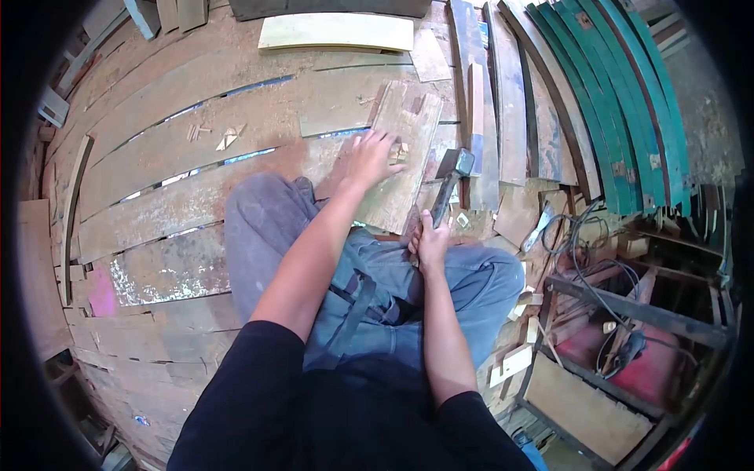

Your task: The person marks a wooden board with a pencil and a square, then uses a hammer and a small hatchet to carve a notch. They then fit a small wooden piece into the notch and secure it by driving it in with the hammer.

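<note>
My left hand (375, 159) is over the left side of a wooden board (416, 141) that lies in front of my crossed legs. Its fingers are bent and spread, beside a small piece of wood (404, 151) on the board. Whether the fingertips touch that piece cannot be made out. My right hand (430, 242) is wrapped round the handle of a hammer (452, 180), just past my right knee. The hammer's head is raised at the board's right side and points away from me.
A pale curved plank (336, 34) lies at the far side. Long boards (512, 102) and green slats (620, 102) are on the right. Near them are a cable (577, 235) and a metal frame (640, 310). Small wood sticks (199, 133) lie on the left floor planks, which have gaps.
</note>
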Motion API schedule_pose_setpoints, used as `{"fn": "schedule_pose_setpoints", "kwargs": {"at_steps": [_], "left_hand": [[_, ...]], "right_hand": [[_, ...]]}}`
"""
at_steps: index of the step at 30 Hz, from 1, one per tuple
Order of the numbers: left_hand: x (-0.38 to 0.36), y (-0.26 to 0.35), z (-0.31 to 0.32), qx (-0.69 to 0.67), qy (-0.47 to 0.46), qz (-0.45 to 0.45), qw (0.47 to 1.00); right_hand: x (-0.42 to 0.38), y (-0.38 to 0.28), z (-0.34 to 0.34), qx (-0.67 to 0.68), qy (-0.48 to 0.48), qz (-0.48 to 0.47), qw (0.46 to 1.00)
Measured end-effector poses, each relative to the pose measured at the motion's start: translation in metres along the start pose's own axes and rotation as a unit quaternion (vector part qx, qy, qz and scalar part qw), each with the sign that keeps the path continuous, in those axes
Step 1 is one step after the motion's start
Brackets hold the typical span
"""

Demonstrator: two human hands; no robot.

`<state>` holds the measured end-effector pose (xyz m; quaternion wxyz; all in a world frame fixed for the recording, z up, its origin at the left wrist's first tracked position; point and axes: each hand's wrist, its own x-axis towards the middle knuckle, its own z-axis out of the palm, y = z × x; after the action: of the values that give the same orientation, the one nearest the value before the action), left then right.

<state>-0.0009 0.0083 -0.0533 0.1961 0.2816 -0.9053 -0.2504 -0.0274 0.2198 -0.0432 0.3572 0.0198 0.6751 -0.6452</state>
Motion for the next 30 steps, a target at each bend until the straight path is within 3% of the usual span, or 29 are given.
{"fn": "schedule_pose_setpoints", "kwargs": {"at_steps": [3, 6, 9, 12, 18, 30], "left_hand": [[-0.008, -0.008, -0.012, -0.002, -0.145, 0.047, 0.988], [-0.002, 0.003, -0.04, -0.036, -0.317, 0.02, 0.947], [0.006, 0.009, -0.043, -0.121, -0.196, -0.064, 0.971], [0.015, -0.003, -0.017, -0.189, -0.11, -0.06, 0.974], [0.011, -0.008, -0.003, -0.154, -0.083, -0.04, 0.984], [0.011, -0.015, 0.02, -0.194, -0.061, -0.093, 0.975]], "right_hand": [[0.0, -0.001, 0.002, -0.013, 0.001, -0.001, 1.0], [0.001, 0.002, 0.0, 0.002, -0.011, 0.002, 1.0], [-0.003, -0.005, 0.002, 0.015, -0.026, -0.007, 1.0], [-0.007, -0.012, 0.008, 0.025, -0.065, -0.026, 0.997], [-0.011, -0.013, 0.02, -0.014, -0.112, -0.023, 0.993], [-0.014, -0.019, 0.026, -0.041, -0.119, -0.01, 0.992]]}}
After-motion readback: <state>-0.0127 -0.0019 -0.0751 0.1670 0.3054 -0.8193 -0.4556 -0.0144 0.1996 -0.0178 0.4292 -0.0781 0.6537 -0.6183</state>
